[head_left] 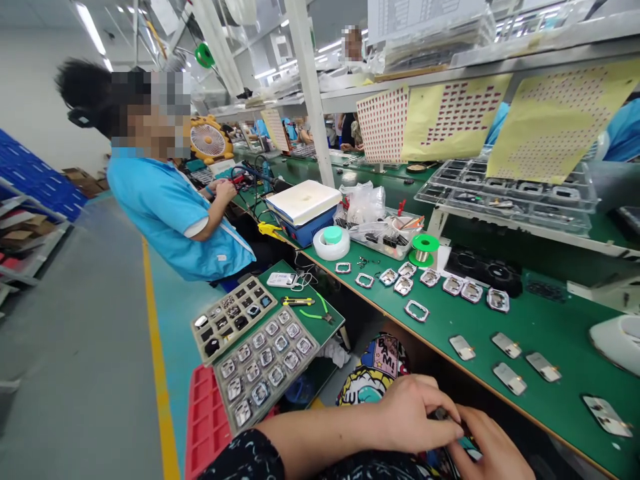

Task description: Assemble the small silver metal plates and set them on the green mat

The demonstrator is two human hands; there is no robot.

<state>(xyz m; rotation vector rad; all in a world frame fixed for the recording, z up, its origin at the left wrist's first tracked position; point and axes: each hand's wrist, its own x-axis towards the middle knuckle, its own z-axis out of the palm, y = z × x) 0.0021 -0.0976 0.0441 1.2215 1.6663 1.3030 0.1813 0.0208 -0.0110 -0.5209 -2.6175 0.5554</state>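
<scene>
My left hand (417,413) and my right hand (493,447) meet above my lap at the bottom right, their fingers closed together around a small dark item (440,414) that is mostly hidden. Just beyond, on the green bench (450,427), lie several flat silvery plates (510,379). Farther back is a group of small metal watch-like frames (453,285), and one pinkish frame (417,311) rests near the bench edge. To the left, a tray (270,400) holds rows of similar frames.
A second tray (235,340) of dark parts, green-handled cutters (320,315) and a yellow knife (299,302) sit on a side table. Solder spool (424,250), tape roll (331,243) and parts bin (390,233) stand behind. A person in blue (170,213) sits at left.
</scene>
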